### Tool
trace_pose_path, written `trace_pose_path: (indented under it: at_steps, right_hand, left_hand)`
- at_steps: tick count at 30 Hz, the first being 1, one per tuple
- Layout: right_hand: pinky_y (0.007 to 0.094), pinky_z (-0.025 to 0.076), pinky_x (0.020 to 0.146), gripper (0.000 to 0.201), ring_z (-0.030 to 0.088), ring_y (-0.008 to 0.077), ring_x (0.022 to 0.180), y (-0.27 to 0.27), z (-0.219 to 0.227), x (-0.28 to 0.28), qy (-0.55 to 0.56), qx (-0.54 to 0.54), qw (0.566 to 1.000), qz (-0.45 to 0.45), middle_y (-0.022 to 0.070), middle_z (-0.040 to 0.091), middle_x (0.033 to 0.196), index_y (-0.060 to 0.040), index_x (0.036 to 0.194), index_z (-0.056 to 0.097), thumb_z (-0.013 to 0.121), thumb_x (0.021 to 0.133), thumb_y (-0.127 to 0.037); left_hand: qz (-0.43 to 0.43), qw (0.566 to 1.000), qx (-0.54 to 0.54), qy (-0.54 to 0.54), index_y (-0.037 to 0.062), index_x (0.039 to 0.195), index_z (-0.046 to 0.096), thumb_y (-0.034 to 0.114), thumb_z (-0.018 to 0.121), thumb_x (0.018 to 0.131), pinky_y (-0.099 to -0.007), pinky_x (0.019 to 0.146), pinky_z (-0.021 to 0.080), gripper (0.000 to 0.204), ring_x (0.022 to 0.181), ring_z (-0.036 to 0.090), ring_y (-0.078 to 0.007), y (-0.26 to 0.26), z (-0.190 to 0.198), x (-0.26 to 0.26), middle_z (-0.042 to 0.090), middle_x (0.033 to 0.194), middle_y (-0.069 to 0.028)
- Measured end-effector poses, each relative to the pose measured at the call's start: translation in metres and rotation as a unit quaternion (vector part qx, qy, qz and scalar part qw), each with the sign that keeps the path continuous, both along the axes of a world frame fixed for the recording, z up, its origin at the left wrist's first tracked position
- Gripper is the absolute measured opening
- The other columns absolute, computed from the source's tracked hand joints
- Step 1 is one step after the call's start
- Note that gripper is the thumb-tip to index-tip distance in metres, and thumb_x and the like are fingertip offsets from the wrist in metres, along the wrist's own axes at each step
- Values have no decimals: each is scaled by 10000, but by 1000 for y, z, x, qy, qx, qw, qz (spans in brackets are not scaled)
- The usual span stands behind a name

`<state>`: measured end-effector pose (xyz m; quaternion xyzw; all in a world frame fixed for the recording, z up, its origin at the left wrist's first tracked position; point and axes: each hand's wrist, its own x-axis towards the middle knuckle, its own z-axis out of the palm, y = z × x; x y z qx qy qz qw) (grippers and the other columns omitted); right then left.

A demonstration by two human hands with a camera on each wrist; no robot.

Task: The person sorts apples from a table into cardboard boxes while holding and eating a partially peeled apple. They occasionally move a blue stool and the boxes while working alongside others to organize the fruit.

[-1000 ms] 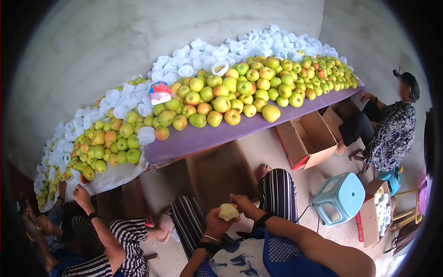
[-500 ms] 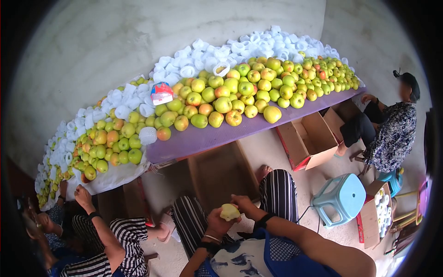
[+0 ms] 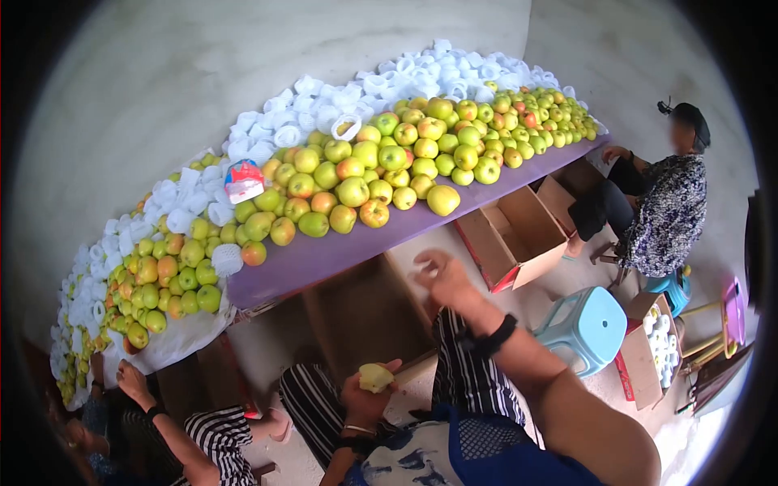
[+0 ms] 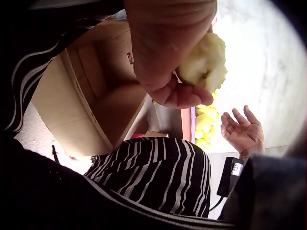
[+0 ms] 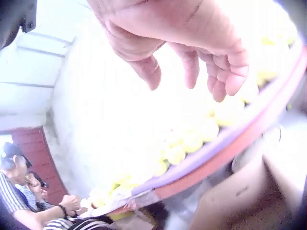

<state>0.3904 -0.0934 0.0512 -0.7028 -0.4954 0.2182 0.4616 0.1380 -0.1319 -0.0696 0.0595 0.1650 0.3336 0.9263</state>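
Note:
My left hand (image 3: 362, 402) holds a bitten apple (image 3: 377, 377) above my lap, its pale flesh showing. In the left wrist view curled fingers (image 4: 180, 96) wrap the lower side of that bitten apple (image 4: 205, 64). My right hand (image 3: 448, 282) is raised in front of the purple table edge, with nothing in it. Its fingers are spread and loosely bent in the right wrist view, where the hand (image 5: 177, 38) hangs over the blurred, bright row of apples (image 5: 192, 141). A big heap of green-yellow apples (image 3: 352, 191) lies on the table beyond.
White foam nets (image 3: 308, 101) are piled behind the apples. A red-and-white packet (image 3: 244, 181) sits among them. Open cardboard boxes (image 3: 519, 231) stand under and before the purple table (image 3: 284, 271). A blue stool (image 3: 596, 324) is at right. People sit at both sides.
My right hand has left the bitten apple and risen forward toward the table. The left hand keeps hold of the apple. The head view has turned slightly right.

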Motion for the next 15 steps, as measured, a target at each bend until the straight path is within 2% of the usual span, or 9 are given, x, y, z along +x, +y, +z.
trace_pose_path:
  at_steps: [2,3,5,6,7,9,12,15]
  right_hand:
    - [376,478,765,365,592,306,834,23,21,40,-120,-41,991,-49,197,606,902,-35,953,619,713,677,-256]
    - [378,456,820,403,571,321,894,35,25,57,-156,-65,983,-75,207,589,958,-23,968,612,726,653,-248]
    - [389,420,879,482,507,332,1013,60,19,88,-282,-47,951,-115,206,540,1054,-6,1002,587,731,636,-285]
    - [394,414,887,521,480,335,1043,73,21,98,-296,-73,945,-114,201,518,1083,-2,1024,574,731,630,-305]
    - [399,407,895,560,454,337,1074,85,22,106,-308,-101,939,-114,196,496,1112,2,1045,560,732,624,-325]
    - [413,398,905,679,408,341,1117,102,23,114,-330,-170,920,-126,169,458,1155,-11,1118,519,734,600,-394]
    - [401,391,918,706,410,338,1117,115,25,116,-329,-244,902,-139,167,446,1181,-13,1127,515,743,586,-406]
    - [402,388,923,742,402,341,1123,123,6,132,-295,-271,909,-114,172,444,1194,-1,1138,500,745,576,-419]
  left_hand:
    - [23,1000,-4,15,-81,1004,560,328,448,728,-462,725,478,505,978,524,-374,1,3,-2,491,1132,-317]
    - [26,999,-21,20,-84,998,559,320,442,730,-451,716,482,498,987,521,-375,2,4,-2,512,1101,-308]
    - [35,999,-26,32,-81,996,559,316,438,732,-451,716,482,492,980,524,-374,2,12,-2,521,1085,-304]
    - [40,998,-29,38,-80,996,560,313,436,732,-451,716,483,489,977,526,-373,4,12,-2,526,1077,-301]
    - [38,999,-28,12,-94,1003,546,320,424,744,-436,718,494,503,858,572,-379,6,10,-3,518,1086,-320]
    - [54,997,-45,38,-89,1003,549,316,423,746,-439,716,495,496,838,577,-380,8,11,-4,526,1076,-315]
    - [58,996,-49,42,-84,1009,550,315,422,750,-444,715,495,493,815,582,-383,15,6,-6,534,1065,-309]
    - [57,996,-57,33,-83,1021,547,316,419,755,-450,715,495,497,807,584,-385,18,4,-7,537,1062,-306]
